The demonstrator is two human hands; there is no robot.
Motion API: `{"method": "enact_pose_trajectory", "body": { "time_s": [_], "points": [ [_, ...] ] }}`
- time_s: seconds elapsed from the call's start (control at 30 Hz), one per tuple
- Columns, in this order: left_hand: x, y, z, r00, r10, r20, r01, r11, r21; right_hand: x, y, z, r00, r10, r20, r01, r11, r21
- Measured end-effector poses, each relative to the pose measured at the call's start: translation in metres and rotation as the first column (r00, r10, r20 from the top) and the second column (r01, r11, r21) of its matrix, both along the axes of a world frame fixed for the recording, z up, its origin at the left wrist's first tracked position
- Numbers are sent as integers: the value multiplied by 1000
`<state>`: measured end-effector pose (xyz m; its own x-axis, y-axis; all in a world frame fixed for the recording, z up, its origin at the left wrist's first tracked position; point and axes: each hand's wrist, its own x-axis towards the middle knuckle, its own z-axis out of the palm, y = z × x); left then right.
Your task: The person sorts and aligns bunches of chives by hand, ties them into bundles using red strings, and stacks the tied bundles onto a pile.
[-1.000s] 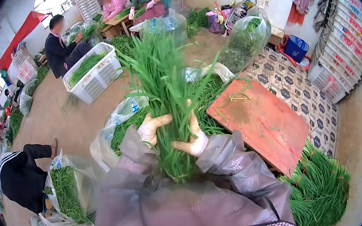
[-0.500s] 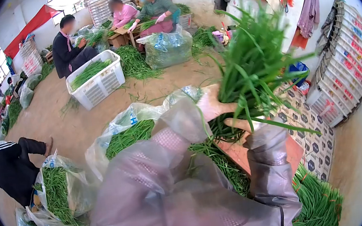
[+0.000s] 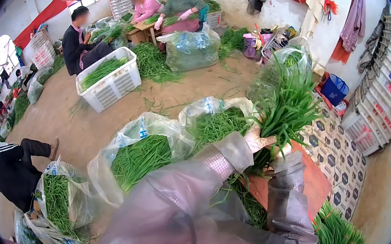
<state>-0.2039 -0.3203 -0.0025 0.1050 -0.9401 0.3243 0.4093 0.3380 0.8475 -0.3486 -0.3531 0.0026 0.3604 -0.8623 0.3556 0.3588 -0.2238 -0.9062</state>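
A person in a black jacket with white stripes [image 3: 7, 162] sat at far left, just beside an open plastic bag [image 3: 81, 189] stuffed with long greens. Farther back, a person in a dark jacket [image 3: 73, 44] sat behind a white crate [image 3: 116, 90] that held more of the same. In the foreground, a second open bag [image 3: 101, 177] bulged with greens, and a leafy heap [image 3: 152, 66] covered the floor beyond it. Near the back wall, a person in pink [image 3: 147, 8] and a person in a green top [image 3: 184, 2] worked side by side at a low table [image 3: 143, 26], the latter in pink gloves. A third open bag [image 3: 194, 110] stood close to the camera wearer's left hand [image 3: 258, 138], which was closed around the lower part of a bunch of greens [image 3: 291, 105], thumb laid across the stems. The right hand [image 3: 282, 151] met the bunch low down, mostly hidden; how its fingers were set could not be told. The bunch was held up, leaves fanned upward and to the right, above a red board [image 3: 317, 182]. Tied bundles [image 3: 335, 229] lay at lower right, while a blue basket [image 3: 334, 89] and stacked white crates [image 3: 382, 94] lined the right side.
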Motion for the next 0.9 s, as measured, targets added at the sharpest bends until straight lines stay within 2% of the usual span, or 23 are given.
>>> {"method": "enact_pose_trajectory", "body": {
  "time_s": [0.07, 0.1, 0.13, 0.2, 0.23, 0.27, 0.33, 0.4, 0.47, 0.5, 0.53, 0.6, 0.63, 0.67, 0.73, 0.8, 0.83, 0.87, 0.9],
  "points": [
    [0, -5, -7, 982, 170, 79, -159, 978, -134, 6, -6, -9, 1000, -11, 25, 12, 998, -53],
    [-4, -5, -11, 990, 125, -68, -136, 971, -196, 13, -11, -15, 999, -13, 40, 16, 996, -90],
    [-1, -6, -7, 990, 19, -138, -58, 957, -285, 24, -18, -24, 998, -19, 56, 27, 990, -136],
    [18, -23, -38, 971, -64, -231, 63, 998, -11, 55, -41, -45, 997, 9, 79, 10, 971, -237],
    [30, -25, -40, 988, 136, 74, -137, 991, 5, 66, -48, -43, 997, 58, 56, -42, 966, -255],
    [20, -17, -24, 965, 256, -64, -261, 960, -98, 70, -45, -30, 992, 121, 30, -109, 958, -266],
    [28, 10, -7, 987, 152, -57, -156, 985, -73, 62, -38, -1, 957, 257, -135, -281, 938, -204],
    [27, 27, 4, 988, 116, -101, -130, 983, -134, 64, -32, 3, 949, 285, -135, -304, 941, -149],
    [28, 58, 19, 989, 147, -22, -148, 985, -90, 59, -12, 29, 878, 438, -194, -465, 877, -126],
    [15, 87, 44, 976, 124, -178, -122, 992, 22, 55, -4, 40, 809, 541, -229, -569, 819, -74],
    [17, 105, 49, 976, 124, -177, -122, 992, 21, 51, 11, 53, 810, 541, -228, -569, 819, -75],
    [23, 140, 56, 957, 74, -280, 26, 941, 336, 47, 51, 76, 654, 439, -616, -615, 783, -94],
    [15, 164, 74, 924, 112, -366, -29, 974, 223, 46, 70, 76, 643, 498, -583, -636, 771, -43],
    [18, 166, 55, 940, 168, -298, -143, 984, 105, 48, 83, 72, 639, 520, -567, -654, 755, -44],
    [20, 185, 38, 935, 268, -232, -258, 963, 73, 49, 98, 48, 572, 681, -457, -708, 691, 143],
    [25, 209, 26, 913, 407, -40, -404, 913, 63, 58, 105, 13, 463, 711, -529, -768, 620, 159],
    [28, 216, 7, 908, 396, -140, -387, 918, 89, 63, 111, 9, 392, 775, -495, -816, 542, 202],
    [32, 226, 8, 906, 399, -140, -390, 916, 89, 68, 118, 5, 316, 833, -455, -855, 458, 245],
    [37, 235, 9, 875, 482, -38, -480, 876, 54, 71, 127, -11, 458, 808, -370, -817, 547, 182]
  ]
}}
